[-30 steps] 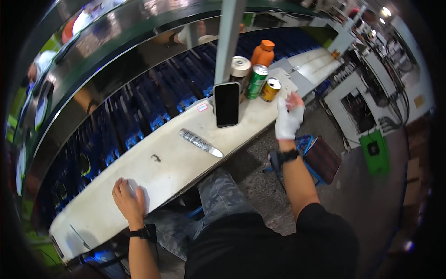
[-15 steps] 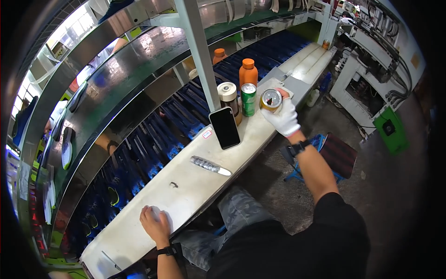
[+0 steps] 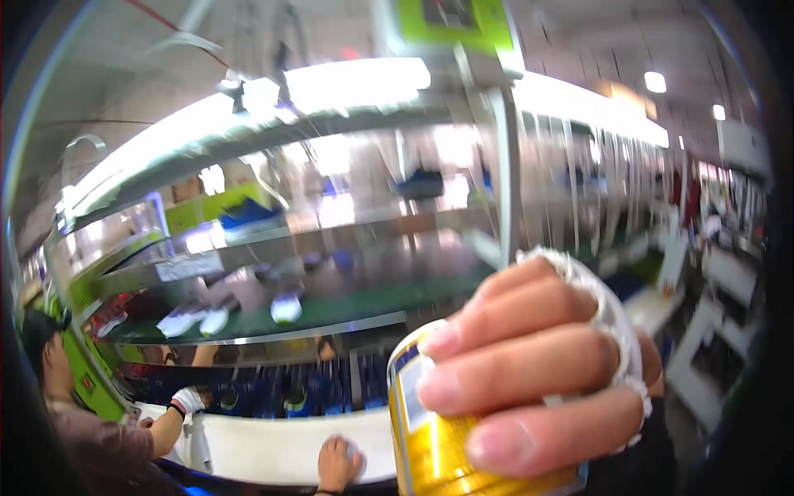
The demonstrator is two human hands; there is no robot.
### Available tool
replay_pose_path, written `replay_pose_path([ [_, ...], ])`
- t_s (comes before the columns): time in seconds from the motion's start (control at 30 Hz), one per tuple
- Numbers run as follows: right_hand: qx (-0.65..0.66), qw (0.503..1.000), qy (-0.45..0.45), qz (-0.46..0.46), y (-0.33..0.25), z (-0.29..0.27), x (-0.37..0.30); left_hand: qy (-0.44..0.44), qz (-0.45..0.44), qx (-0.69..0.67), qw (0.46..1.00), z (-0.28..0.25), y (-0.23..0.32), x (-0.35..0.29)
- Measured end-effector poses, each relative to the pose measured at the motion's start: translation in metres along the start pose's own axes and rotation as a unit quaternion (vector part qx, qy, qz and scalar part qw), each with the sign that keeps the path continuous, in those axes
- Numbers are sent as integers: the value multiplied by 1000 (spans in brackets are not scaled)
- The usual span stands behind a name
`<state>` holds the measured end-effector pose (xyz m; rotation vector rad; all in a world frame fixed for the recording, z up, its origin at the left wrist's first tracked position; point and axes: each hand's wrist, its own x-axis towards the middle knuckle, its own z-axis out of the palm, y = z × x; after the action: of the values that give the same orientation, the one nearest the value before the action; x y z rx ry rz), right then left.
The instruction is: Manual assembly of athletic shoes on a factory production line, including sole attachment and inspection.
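Right hand [image 3: 556, 364] grips the gold can [image 3: 432, 450], well apart from the loosely spread left hand [image 3: 337, 465].

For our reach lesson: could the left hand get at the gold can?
Probably yes: the left hand looks empty on the white table, and the right hand leaves the gold can partly uncovered.

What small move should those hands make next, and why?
Perhaps tip the gold can slightly toward the wearer: the right hand grips it close to the head camera, while the left hand is lower, by the white table.
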<state>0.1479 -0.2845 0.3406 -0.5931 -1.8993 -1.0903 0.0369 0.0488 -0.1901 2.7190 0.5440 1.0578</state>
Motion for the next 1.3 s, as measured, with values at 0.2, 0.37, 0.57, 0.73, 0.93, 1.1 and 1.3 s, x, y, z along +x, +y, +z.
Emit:
replay_pose_path([
  [0.2, 45, 902, 2, -428, 10, 4, 115, 51, -2, 61, 997, 10, 0, -1],
  [0.37, 32, 893, -18, -448, -1, -2, 144, 20, -17, -28, 999, 30, 8, 8],
  [0.57, -90, 930, 100, -341, -65, -14, 123, -46, -6, 2, 999, 7, 18, 17],
  [0.73, -37, 980, 102, -164, -47, 3, 101, -23, 24, 20, 999, 3, 10, -2],
  [0.93, -65, 997, -3, 47, -19, -8, -23, -14, -17, 29, 999, 19, -13, -9],
  [1.1, -5, 933, -83, 350, -33, -45, -229, -137, 26, 28, 990, -8, -2, 44],
  [1.3, -254, 623, -16, 740, -108, -79, -452, -149, -72, 9, 986, 5, -67, 94],
])
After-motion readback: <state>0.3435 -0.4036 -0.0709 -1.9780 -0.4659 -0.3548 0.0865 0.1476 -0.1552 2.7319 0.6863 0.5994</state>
